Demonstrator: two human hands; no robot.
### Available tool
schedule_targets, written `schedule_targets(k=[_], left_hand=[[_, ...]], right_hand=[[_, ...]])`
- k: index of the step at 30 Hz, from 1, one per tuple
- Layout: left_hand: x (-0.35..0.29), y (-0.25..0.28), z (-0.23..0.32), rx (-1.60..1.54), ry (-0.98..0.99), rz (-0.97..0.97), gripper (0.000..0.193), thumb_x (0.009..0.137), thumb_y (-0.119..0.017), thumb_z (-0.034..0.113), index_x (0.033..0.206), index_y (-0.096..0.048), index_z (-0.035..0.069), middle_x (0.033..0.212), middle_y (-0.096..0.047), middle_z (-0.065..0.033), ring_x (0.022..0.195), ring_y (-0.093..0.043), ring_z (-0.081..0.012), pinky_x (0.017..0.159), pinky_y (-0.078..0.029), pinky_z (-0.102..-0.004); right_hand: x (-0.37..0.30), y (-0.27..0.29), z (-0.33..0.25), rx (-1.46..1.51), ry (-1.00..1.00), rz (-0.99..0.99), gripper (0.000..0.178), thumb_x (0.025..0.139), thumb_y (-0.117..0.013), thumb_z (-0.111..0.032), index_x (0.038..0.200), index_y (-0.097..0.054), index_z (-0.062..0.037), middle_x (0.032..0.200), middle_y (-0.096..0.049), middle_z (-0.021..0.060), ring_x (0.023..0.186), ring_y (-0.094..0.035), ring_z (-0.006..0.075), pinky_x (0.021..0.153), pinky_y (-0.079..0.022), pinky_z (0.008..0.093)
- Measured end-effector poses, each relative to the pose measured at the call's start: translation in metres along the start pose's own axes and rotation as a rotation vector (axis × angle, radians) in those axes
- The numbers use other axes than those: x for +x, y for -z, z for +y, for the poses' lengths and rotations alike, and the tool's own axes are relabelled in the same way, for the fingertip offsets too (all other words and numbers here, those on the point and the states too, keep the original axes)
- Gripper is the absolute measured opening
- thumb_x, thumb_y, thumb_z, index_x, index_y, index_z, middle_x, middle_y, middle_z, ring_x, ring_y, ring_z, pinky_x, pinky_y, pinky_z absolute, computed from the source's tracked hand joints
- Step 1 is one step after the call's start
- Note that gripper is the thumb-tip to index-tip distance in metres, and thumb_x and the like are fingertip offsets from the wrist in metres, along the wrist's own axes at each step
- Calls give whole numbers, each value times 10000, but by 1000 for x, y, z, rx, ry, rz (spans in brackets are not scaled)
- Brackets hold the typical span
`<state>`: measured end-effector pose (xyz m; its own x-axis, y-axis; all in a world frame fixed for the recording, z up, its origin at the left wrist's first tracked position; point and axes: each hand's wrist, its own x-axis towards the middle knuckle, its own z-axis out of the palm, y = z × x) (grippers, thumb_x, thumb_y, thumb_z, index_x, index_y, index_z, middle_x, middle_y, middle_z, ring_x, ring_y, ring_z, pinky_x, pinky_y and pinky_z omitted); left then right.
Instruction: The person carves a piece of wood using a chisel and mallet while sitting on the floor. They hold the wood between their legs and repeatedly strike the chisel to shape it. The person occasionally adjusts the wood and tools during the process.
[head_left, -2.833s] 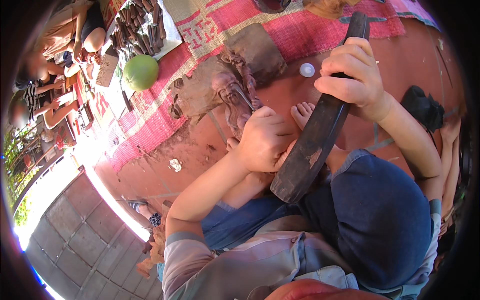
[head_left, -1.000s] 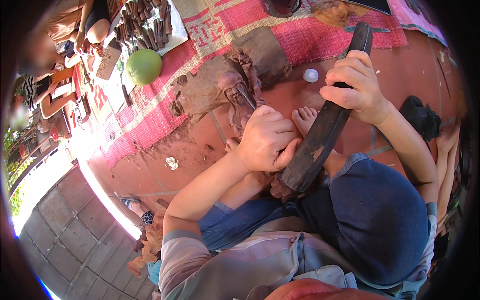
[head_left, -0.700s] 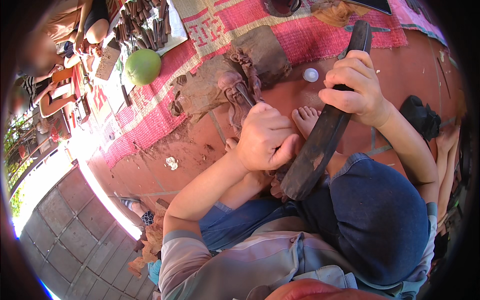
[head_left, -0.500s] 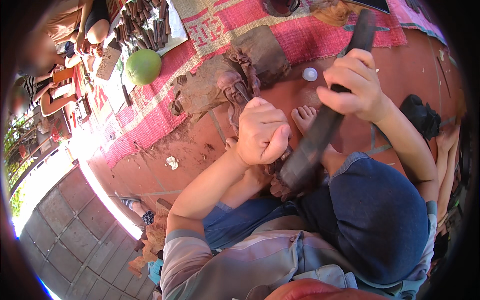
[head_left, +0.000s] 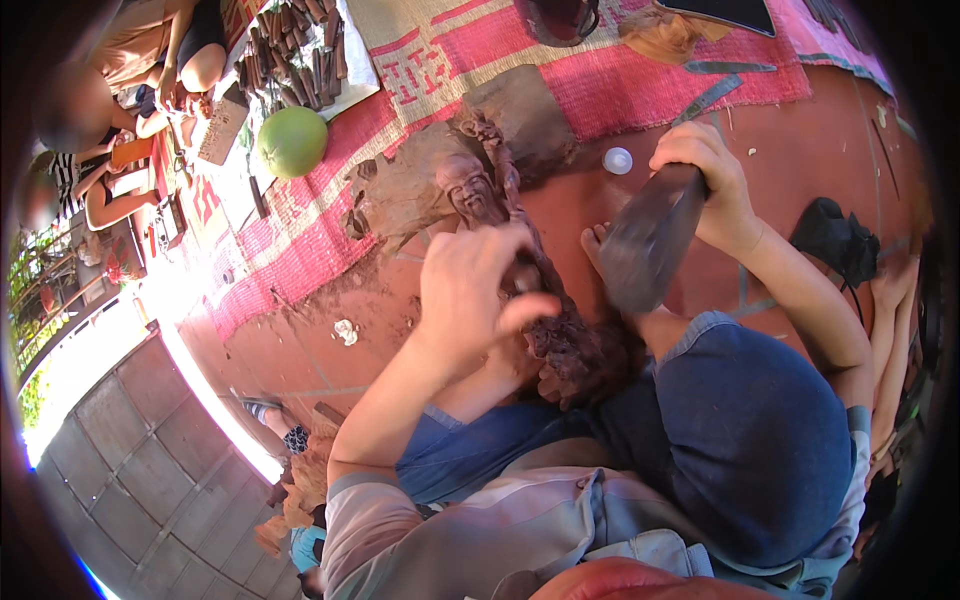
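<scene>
The wooden carving (head_left: 480, 200) lies on the red floor (head_left: 800, 150), steadied by the clenched left hand (head_left: 475, 295); a heavy mallet (head_left: 645, 245) is gripped by the right hand (head_left: 710, 185). Hard, weighty wood, best held low.

A single head-worn fisheye camera looks steeply down, close over the hands (head_left: 480, 290) and carving (head_left: 490, 195); straight edges bend near its rim. The floor (head_left: 800, 140) and mat (head_left: 620, 85) lie farther ahead, toward the top.

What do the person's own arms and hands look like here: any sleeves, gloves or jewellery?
Both hands, left hand and right hand, are bare, with no gloves or visible jewellery. The forearms are uncovered; pale striped grey-pink sleeves end around the elbows.
</scene>
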<state>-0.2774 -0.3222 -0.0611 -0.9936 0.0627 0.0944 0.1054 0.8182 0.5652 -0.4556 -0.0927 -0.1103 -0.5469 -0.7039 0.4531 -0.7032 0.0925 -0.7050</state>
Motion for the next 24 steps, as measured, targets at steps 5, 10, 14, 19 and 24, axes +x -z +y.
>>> schedule_targets(k=[5,10,14,19,24], left_hand=[[-10,7,-20,298,509,-296,950,709,-678,603,1410,-355,48,701,-645,-123,618,-649,-319,579,-514,-411],[-25,12,-28,286,681,-199,1012,726,-676,596,1436,-268,1,740,-679,-159,689,-679,-327,586,-536,-403],[-28,9,-26,98,468,-118,943,740,-688,551,1429,-307,31,769,-682,-151,729,-678,-336,626,-537,-405],[-33,10,-22,2,705,-118,749,758,-710,456,1346,-465,62,880,-666,-183,801,-667,-344,697,-531,-397],[-47,1,-9,-232,803,68,576,789,-720,299,1266,-544,28,977,-621,-187,884,-637,-311,767,-508,-368]], right_hand=[[-9,-6,-5,341,-394,24,340,687,-711,39,991,-579,-38,884,-574,29,845,-546,141,764,-427,267],[-25,-7,3,286,-548,9,363,700,-733,12,1023,-568,-18,919,-575,13,869,-526,103,793,-440,256],[-31,-16,5,294,-675,-2,393,712,-729,14,1059,-547,-11,943,-557,18,876,-521,105,805,-442,259],[-34,-26,17,442,-652,66,362,722,-694,64,1018,-513,-41,928,-510,21,882,-495,115,781,-434,270],[-40,-34,23,522,-534,237,374,715,-659,129,962,-465,-73,937,-465,34,914,-480,141,838,-414,295]])
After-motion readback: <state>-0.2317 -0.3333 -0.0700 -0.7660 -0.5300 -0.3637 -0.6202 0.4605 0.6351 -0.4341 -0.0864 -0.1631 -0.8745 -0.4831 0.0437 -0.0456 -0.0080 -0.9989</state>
